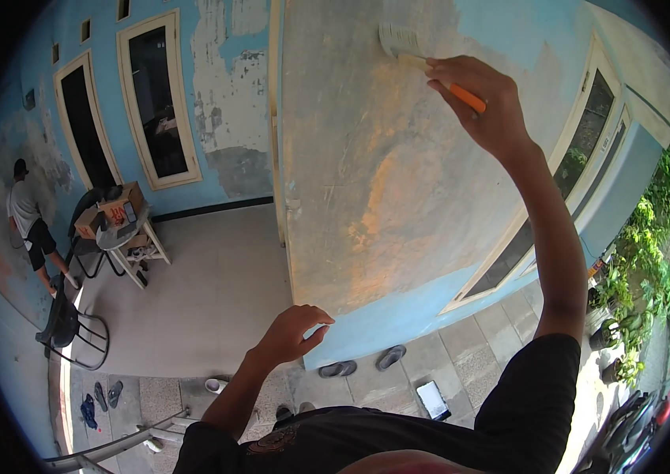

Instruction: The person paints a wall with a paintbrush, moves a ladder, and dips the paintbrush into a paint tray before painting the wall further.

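My right hand is raised high and closed around the orange handle of a paintbrush. Its pale, wide bristles touch the upper part of the wall, where grey and orange-brown patches show between areas of blue paint. Lower down, my left hand hangs in front of the wall's left corner, fingers loosely bent and apart, with nothing in it.
Along the left wall stands another person. Boxes sit on a small table beside black chairs. Below me are a metal ladder rail, sandals and a white-topped tray. Plants line the right side.
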`<action>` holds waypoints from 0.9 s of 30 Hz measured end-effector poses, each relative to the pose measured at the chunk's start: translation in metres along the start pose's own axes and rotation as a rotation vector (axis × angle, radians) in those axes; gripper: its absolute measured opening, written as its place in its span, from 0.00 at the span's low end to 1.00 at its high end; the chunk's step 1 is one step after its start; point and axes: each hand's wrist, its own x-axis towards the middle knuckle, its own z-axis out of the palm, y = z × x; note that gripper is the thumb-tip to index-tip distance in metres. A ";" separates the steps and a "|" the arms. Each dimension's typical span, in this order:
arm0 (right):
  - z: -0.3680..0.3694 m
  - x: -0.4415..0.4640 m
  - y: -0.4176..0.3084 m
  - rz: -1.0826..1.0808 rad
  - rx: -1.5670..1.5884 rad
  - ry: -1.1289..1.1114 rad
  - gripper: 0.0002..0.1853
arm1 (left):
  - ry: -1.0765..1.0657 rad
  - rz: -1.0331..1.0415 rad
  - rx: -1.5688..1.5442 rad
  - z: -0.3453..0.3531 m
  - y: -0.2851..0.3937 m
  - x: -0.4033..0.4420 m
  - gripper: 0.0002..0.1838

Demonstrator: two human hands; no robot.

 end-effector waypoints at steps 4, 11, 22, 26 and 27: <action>0.011 -0.063 -0.074 0.192 0.209 -0.240 0.07 | -0.042 -0.015 -0.042 -0.002 -0.017 -0.004 0.09; -0.024 0.010 0.012 0.186 0.134 -0.253 0.06 | -0.052 0.034 -0.093 0.006 -0.021 0.008 0.08; -0.055 0.129 0.065 0.042 -0.115 0.111 0.05 | -0.056 0.040 -0.110 0.013 -0.019 0.022 0.08; -0.006 0.031 0.020 -0.075 -0.066 -0.072 0.06 | -0.034 0.031 -0.108 0.015 -0.022 0.020 0.08; -0.004 0.009 0.001 -0.034 0.039 -0.152 0.07 | -0.037 0.018 -0.117 0.017 -0.024 0.018 0.08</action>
